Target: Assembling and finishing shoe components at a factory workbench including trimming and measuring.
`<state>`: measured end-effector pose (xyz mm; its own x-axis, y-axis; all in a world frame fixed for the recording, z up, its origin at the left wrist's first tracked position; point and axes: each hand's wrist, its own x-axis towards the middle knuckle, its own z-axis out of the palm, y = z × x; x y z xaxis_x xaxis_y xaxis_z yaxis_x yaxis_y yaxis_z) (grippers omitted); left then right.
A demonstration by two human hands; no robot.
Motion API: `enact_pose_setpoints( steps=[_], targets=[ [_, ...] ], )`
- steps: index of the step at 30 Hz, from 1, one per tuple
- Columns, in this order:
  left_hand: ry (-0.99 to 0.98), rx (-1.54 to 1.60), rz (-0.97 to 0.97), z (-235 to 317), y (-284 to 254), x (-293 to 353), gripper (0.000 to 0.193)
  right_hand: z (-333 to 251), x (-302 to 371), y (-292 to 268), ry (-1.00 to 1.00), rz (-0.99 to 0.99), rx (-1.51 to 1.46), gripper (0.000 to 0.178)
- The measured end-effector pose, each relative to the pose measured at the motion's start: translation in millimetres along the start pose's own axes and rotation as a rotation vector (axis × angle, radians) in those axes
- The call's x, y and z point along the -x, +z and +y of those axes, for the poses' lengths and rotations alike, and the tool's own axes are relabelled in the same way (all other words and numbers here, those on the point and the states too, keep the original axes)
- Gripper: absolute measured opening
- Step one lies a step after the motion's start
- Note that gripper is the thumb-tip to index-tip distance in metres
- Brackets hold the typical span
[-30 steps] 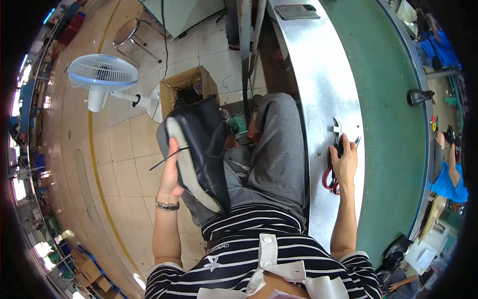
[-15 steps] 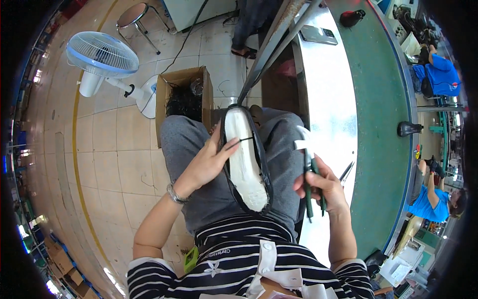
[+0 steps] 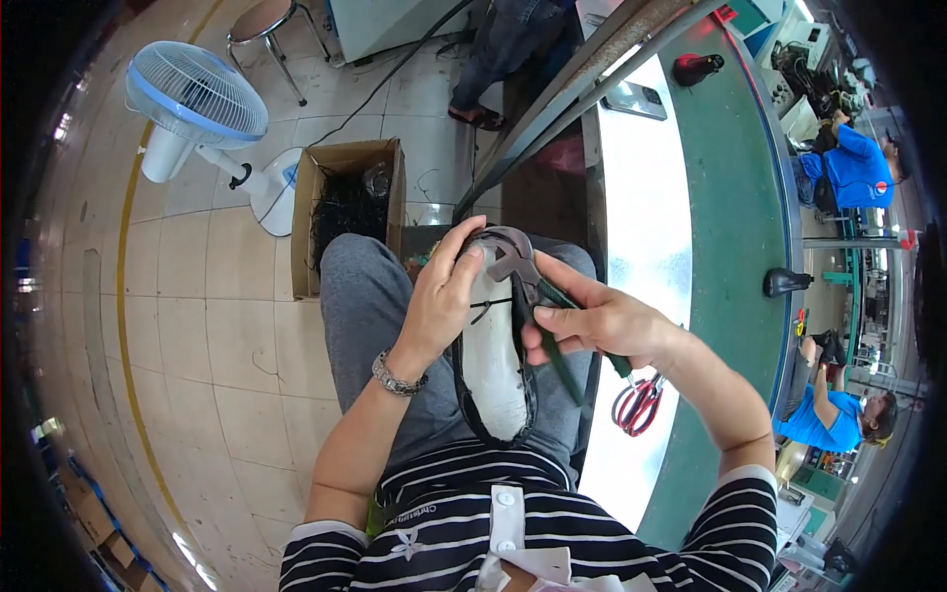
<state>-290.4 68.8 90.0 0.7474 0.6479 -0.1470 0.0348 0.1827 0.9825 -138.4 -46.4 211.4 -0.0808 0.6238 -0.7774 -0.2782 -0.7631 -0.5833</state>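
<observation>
A shoe [image 3: 492, 370] lies sole side up across my lap, with a white bottom, a black upper around its edge and a thin black cord tied across it. My left hand [image 3: 441, 301] grips its far end, thumb on the white bottom. In my right hand [image 3: 604, 321] is a pair of lasting pincers [image 3: 513, 259] with dark metal jaws and green handles. The jaws rest at the shoe's far right edge; whether they pinch the black material, I cannot tell.
Red-handled scissors [image 3: 636, 405] lie on the shiny metal bench [image 3: 646, 247] at my right, with a phone [image 3: 634, 100] farther up. Beyond runs a green belt [image 3: 730, 197] carrying dark shoes. A slanted metal bar [image 3: 572, 89], a cardboard box [image 3: 395, 197] and a fan [image 3: 197, 94] stand ahead.
My right hand has brought the pincers from beside the bench onto the shoe's far end. My left hand has slid up to that end. The scissors on the bench now show more fully.
</observation>
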Motion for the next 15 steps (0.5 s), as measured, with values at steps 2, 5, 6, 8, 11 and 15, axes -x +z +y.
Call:
enact_pose_setpoints(
  steps=[2, 5, 6, 8, 11, 15],
  targets=[
    [0.000, -0.006, -0.001, 2, 0, -2, 0.038, 5, -1, -1, -0.057, -0.010, 0.063, 0.066],
    [0.028, -0.017, 0.024, 3, 3, -1, 0.036, 18, -4, 5, -0.192, -0.003, 0.193, 0.064],
    [0.057, -0.021, 0.049, 2, 4, -1, 0.036, 23, -4, 7, -0.256, 0.027, 0.219, 0.063],
    [0.073, -0.028, 0.047, 4, 6, 0, 0.036, 34, -7, 11, -0.372, 0.090, 0.251, 0.063],
    [0.086, -0.043, 0.048, 7, 8, 1, 0.036, 41, -5, 16, -0.401, 0.162, 0.344, 0.064],
    [0.047, 0.015, 0.006, 10, 6, 1, 0.038, 46, -7, 14, -0.415, 0.178, 0.350, 0.064]
  ],
)
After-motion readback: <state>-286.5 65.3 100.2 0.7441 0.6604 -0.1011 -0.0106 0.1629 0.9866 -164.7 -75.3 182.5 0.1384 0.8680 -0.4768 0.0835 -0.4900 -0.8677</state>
